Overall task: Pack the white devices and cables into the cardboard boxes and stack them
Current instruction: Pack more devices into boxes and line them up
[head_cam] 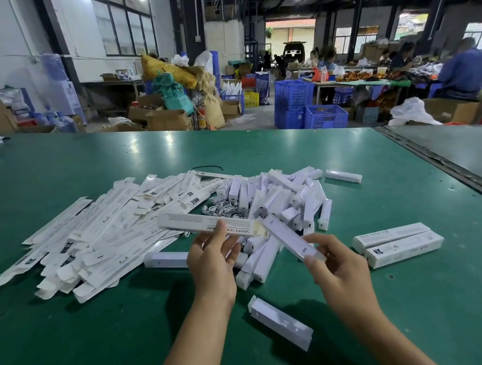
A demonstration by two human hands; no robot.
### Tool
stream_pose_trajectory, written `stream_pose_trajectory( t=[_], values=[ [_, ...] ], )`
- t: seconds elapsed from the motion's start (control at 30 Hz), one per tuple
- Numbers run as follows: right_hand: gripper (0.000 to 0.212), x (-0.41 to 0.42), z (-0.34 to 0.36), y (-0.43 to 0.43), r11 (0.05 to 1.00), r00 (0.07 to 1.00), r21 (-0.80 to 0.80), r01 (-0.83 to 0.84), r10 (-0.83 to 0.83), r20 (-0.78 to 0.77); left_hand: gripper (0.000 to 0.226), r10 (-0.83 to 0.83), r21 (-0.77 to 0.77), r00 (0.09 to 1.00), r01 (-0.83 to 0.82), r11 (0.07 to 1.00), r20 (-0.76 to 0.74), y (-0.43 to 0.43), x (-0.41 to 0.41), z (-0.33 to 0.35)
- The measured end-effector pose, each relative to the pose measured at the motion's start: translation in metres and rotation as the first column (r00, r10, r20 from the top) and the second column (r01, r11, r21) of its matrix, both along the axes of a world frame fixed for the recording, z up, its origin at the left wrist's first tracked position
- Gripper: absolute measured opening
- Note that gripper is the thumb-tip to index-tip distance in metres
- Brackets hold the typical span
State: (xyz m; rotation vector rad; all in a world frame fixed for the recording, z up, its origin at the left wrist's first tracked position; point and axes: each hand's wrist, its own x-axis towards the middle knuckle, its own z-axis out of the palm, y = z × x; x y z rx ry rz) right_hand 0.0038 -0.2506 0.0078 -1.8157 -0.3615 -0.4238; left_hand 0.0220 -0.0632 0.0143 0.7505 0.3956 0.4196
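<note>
Nearby, the left hand (213, 263) pinches a long printed white box (205, 223); the right hand (337, 264) grips a slim white device (288, 237) over the green table (100, 333), cluttered warehouse behind.

A single view is given, taken by a wide-angle camera worn on the head. The scene is looked at forward and down across the green counter (52, 173), with the workshop hall (279, 58) taken in beyond its far edge. The left hand (211, 263) and right hand (337, 264) are seen close beneath the lens, the forearms (193, 353) entering from the bottom edge.
</note>
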Motion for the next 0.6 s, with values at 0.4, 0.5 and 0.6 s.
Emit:
stream_pose_trajectory(
  t=[0.4, 0.5, 0.6],
  values=[
    [0.028, 0.002, 0.001, -0.003, 0.993, 0.991, -0.005, -0.119, 0.119, -0.059, 0.017, -0.038, 0.006, 0.999, 0.038, 0.999, 0.022, 0.003, -0.003, 0.000],
    [0.023, 0.004, -0.001, -0.004, 0.995, 0.986, 0.030, -0.093, 0.096, -0.134, 0.023, -0.107, 0.110, 0.994, 0.103, 0.989, 0.029, -0.003, -0.005, 0.001],
    [0.020, 0.007, -0.001, 0.000, 0.980, 0.969, 0.183, -0.079, 0.118, -0.216, 0.037, -0.179, 0.191, 0.981, 0.163, 0.968, 0.071, -0.011, -0.006, 0.000]
  ],
)
